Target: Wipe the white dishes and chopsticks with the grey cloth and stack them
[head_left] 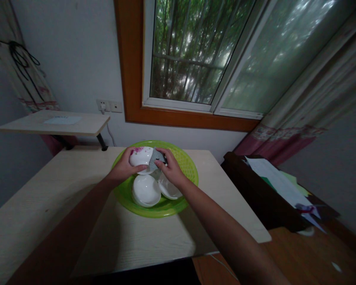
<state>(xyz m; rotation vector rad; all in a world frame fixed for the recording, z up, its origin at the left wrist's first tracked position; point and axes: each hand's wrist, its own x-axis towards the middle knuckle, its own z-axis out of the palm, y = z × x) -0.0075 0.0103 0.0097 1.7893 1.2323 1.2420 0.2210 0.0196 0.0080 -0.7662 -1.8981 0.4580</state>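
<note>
My left hand (125, 167) grips a white bowl (141, 156) with a pink flower pattern, tilted on its side above a green plastic basket (121, 198). A grey cloth (156, 159) is pressed against the bowl's right side by my right hand (169, 166), its fingers closed round the cloth. Below the held bowl, a white bowl (146, 190) lies in the basket with its inside facing up. Another white bowl (168, 187) sits to its right, partly hidden under my right hand and wrist.
The basket rests on a pale wooden table (219, 190). A raised wooden shelf (47, 126) with a paper on it stands at the left. Behind is a barred window (195, 51). At the right, a dark cabinet (261, 198) carries papers (281, 186).
</note>
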